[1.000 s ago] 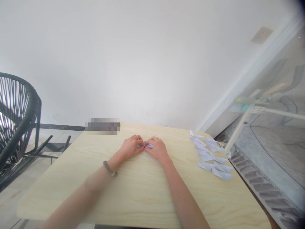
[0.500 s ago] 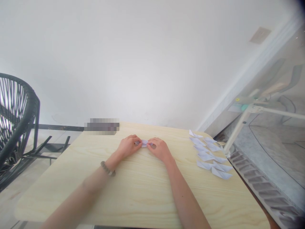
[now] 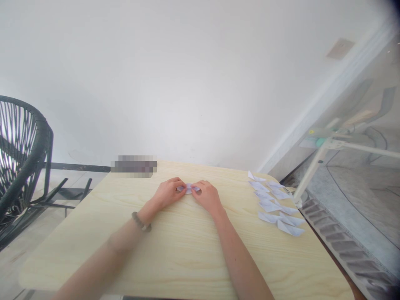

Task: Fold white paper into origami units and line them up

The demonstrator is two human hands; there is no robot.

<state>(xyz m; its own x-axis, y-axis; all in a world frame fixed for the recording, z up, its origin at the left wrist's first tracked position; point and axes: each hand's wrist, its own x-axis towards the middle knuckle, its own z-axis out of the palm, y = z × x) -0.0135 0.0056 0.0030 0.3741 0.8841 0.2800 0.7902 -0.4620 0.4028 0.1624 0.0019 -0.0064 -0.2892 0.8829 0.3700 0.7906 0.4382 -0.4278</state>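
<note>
A small piece of folded white paper (image 3: 188, 188) lies at the table's far middle, between my two hands. My left hand (image 3: 169, 192) pinches its left end with thumb and fingers; a dark beaded bracelet (image 3: 141, 221) circles that wrist. On the paper's right part, the thumb and fingers of my right hand (image 3: 206, 196) are closed. My fingertips cover some of the folds. To the right, several folded white paper pieces with pointed ends (image 3: 270, 204) rest in two rough columns.
The pale wooden table (image 3: 187, 258) meets a white wall behind. A blurred-out dark object (image 3: 134, 166) sits at its far left corner. At the left stands a dark woven chair (image 3: 25, 158); a white metal frame (image 3: 312, 171) rises beyond the right edge.
My right hand has shifted slightly left along the paper, closer to my left hand. The left hand stays almost where it was, and the paper pieces at right have not moved.
</note>
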